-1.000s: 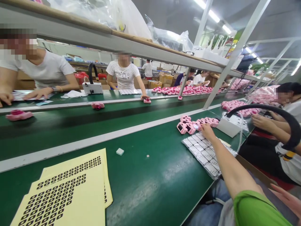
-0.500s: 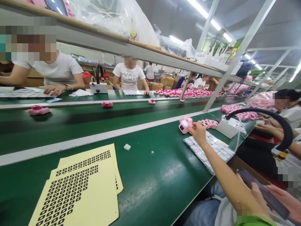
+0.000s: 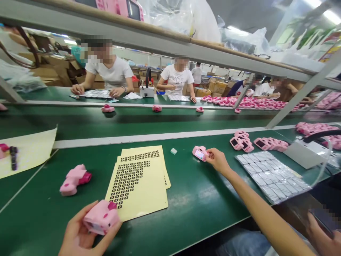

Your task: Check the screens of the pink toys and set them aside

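Observation:
My left hand [image 3: 80, 231], at the bottom left, grips a pink toy camera [image 3: 100, 217] between thumb and fingers; its dark pink lens points away. Farther right, my right hand [image 3: 218, 160] pinches the side of another pink toy camera [image 3: 199, 153] whose small screen is lit. That camera is just above or on the green tabletop; I cannot tell which. Between my hands lie yellow sheets [image 3: 149, 192] with rows of black rounded-square stickers. One more pink toy camera [image 3: 73, 180] lies beyond my left hand. A small white block [image 3: 173, 151] rests near the sheets.
Several pink cameras [image 3: 241, 141] and a tray of square silvery pieces [image 3: 271, 174] lie to the right. A white box [image 3: 303, 153] with a black arched arm stands behind. A neighbour's hand [image 3: 323, 231] holds a phone. Co-workers sit across the belt [image 3: 144, 124], under a shelf [image 3: 149, 39].
My view has swung left. My right hand has brought the lit pink camera leftward from beside the tray. My left hand has come into view holding a pink camera.

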Tool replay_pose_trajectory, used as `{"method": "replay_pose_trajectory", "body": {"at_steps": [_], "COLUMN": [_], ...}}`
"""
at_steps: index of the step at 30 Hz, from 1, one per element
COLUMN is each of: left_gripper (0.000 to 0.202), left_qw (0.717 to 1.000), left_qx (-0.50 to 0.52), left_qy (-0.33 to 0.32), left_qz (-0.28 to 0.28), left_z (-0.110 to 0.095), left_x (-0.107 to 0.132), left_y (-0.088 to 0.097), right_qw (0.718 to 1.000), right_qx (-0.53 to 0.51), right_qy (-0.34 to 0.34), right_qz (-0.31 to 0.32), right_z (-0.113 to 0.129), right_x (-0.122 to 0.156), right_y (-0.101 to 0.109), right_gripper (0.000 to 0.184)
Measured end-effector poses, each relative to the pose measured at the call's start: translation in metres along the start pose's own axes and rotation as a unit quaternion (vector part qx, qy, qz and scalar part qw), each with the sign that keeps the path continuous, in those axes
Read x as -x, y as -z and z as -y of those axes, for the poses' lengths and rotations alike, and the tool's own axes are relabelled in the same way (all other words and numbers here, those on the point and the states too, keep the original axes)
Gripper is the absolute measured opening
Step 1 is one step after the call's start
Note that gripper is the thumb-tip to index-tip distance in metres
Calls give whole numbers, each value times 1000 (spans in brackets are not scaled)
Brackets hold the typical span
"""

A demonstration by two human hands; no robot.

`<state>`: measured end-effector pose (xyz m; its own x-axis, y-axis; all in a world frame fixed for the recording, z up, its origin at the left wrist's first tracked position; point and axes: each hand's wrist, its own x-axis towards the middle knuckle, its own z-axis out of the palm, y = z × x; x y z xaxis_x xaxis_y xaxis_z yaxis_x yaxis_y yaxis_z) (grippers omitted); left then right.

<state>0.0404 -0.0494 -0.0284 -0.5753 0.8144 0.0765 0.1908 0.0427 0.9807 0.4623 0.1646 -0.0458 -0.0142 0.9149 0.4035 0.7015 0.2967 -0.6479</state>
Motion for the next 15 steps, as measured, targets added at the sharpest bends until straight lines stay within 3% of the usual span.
{"method": "replay_pose_trajectory", "body": {"at_steps": [4,9,15], "left_gripper": [83,83,88], "left_qw": [1000,1000,999], "left_qx": [6,16,-20], "left_qy": [7,-2,-25], "left_qz": [-2,7,44], "left_z": [-10,-2,-2], "left_x": [4,1,6], "left_y": [-4,-4,-8], "right_qw": [1000,999,998], "right_qx": [14,26,45], "right_qy": [6,20,40], "right_qz": [3,6,11], "right_z": [-7,-9,-8], "right_x": [1,1,2], "right_y": [1,5,9], "right_gripper": [32,42,38]}}
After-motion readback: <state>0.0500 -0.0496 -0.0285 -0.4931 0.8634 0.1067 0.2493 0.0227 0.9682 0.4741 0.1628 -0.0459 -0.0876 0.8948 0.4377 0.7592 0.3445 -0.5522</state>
